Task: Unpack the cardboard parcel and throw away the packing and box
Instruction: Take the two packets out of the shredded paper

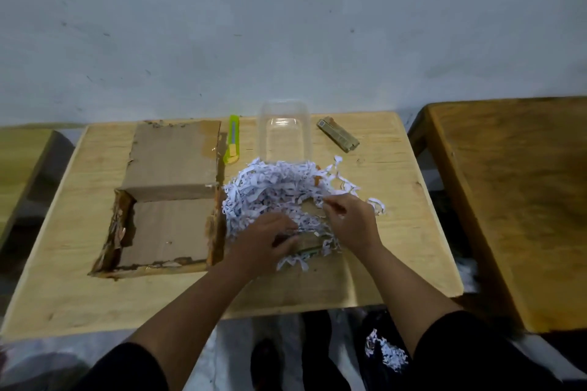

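Table (pixel 79 279): light wood, near edge partly covered by the person's arms.

Box (pixel 168 197): open cardboard, left half of the table, lid flap standing at its far side; inside bare, walls torn.

Shreds (pixel 270 190): white paper heap on the table just right of the box, hiding part of a flat brown piece beneath, perhaps cardboard. A smaller clump (pixel 386 352) lies on the person's dark clothing below the table edge.

Left hand (pixel 263 240): fingers curled down into the near side of the heap; fingertips buried, so what they grasp cannot be told.

Right hand (pixel 351 220): thumb and forefinger pinched on strands at the heap's right edge.

Tub (pixel 284 133): clear plastic, behind the heap, near rim hidden by it.

Knife (pixel 232 140): green utility cutter, between box and tub.

Packet (pixel 338 133): small, tan, right of the tub; print unreadable.
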A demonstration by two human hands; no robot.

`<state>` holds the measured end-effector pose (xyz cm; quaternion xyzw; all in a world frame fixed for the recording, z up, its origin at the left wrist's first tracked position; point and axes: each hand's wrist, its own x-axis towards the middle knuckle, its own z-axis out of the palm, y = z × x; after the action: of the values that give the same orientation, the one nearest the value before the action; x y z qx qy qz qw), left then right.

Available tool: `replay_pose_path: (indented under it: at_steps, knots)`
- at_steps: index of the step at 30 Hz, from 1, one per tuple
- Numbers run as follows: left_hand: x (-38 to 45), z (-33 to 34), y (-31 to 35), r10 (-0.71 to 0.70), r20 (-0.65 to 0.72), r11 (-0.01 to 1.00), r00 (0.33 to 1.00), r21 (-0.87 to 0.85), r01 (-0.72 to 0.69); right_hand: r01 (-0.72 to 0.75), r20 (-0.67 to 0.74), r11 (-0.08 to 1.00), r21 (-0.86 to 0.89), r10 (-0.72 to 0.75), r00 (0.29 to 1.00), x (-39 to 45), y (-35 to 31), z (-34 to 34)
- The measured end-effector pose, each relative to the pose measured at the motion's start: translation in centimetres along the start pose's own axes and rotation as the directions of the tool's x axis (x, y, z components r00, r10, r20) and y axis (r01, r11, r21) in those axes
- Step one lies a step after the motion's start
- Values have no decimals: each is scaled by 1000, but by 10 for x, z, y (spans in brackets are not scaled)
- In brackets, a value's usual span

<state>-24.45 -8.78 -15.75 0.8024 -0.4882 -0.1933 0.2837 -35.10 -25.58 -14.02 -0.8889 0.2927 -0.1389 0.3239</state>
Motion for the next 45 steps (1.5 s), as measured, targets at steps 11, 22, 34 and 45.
replay_pose_path:
  at_steps: [11,22,34,45]
  knots:
    - [-19,19,-16,-39,26,999,999,-30,40,7,206,991,-131,21,978,-53,18,5]
    - [-20,19,-12,-86,-13,996,996,-34,86,84,221,986,-141,-51,974,-58,1,6]
    - [-14,24,-17,-141,-9,987,990,-73,140,-66,222,988,-140,96,970,-51,7,7]
    - [-18,25,-13,-164,-31,984,986,-78,161,-257,-154,958,127,275,949,-63,-2,-25]
